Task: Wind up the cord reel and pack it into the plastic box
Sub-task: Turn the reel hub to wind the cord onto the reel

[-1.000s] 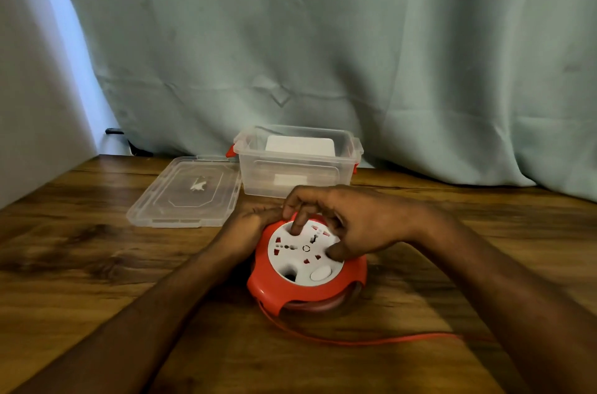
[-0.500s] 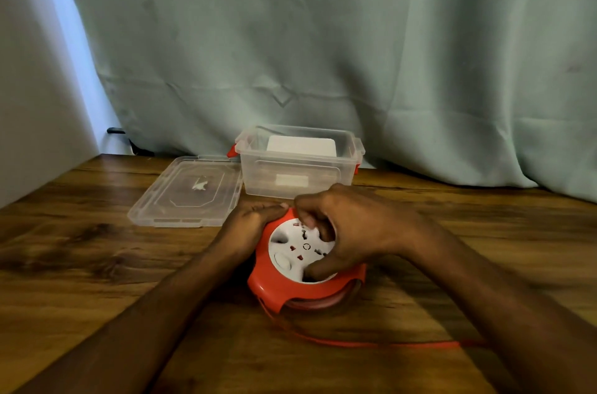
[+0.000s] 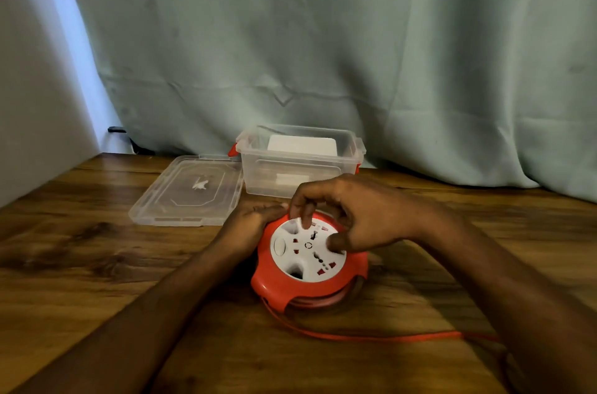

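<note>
Orange, our one cord reel [image 3: 290,280] sits on the bench [image 3: 97,264]; our left hand [image 3: 250,221] grips its rim, our right hand [image 3: 358,216] grips its white dial [image 3: 307,251]. One open box [image 3: 300,164], one lid [image 3: 189,192].

Both hands [image 3: 355,216] on cord reel [image 3: 307,264]

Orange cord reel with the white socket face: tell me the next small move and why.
Probably another turn of the white socket face with the right hand while the left hand steadies the orange cord reel. Orange cord trails loose across the wooden table, so it isn't ready for the clear plastic box.
</note>
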A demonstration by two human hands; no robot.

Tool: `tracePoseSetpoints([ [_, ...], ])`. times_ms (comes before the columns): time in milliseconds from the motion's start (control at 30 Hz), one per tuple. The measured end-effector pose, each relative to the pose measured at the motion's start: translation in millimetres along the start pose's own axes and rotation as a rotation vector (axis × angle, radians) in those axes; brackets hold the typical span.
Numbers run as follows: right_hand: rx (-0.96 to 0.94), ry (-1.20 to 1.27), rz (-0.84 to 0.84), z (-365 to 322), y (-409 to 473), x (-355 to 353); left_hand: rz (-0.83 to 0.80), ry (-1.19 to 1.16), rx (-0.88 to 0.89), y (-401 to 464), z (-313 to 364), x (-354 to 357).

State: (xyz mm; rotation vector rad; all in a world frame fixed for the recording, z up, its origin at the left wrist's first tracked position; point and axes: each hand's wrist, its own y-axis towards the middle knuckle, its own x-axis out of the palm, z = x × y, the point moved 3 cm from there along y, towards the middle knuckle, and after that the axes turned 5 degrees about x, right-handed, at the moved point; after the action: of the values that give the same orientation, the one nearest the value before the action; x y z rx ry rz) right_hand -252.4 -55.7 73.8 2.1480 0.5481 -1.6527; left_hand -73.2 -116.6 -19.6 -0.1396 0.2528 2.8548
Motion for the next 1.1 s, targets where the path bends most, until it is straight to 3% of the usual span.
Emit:
tracePoseSetpoints([
  [233,-0.045,0.078,-0.114,6,4,13,-0.048,0.005,0.042,-2,5,2],
  [500,-0.015,0.172,-0.130,3,1,12,-0.074,-0.011,-0.027,-1,1,3],
  [1100,0.071,-0.058,-0.006,-2,0,13,-0.026,-0.064,-0.052,0,-2,1],
])
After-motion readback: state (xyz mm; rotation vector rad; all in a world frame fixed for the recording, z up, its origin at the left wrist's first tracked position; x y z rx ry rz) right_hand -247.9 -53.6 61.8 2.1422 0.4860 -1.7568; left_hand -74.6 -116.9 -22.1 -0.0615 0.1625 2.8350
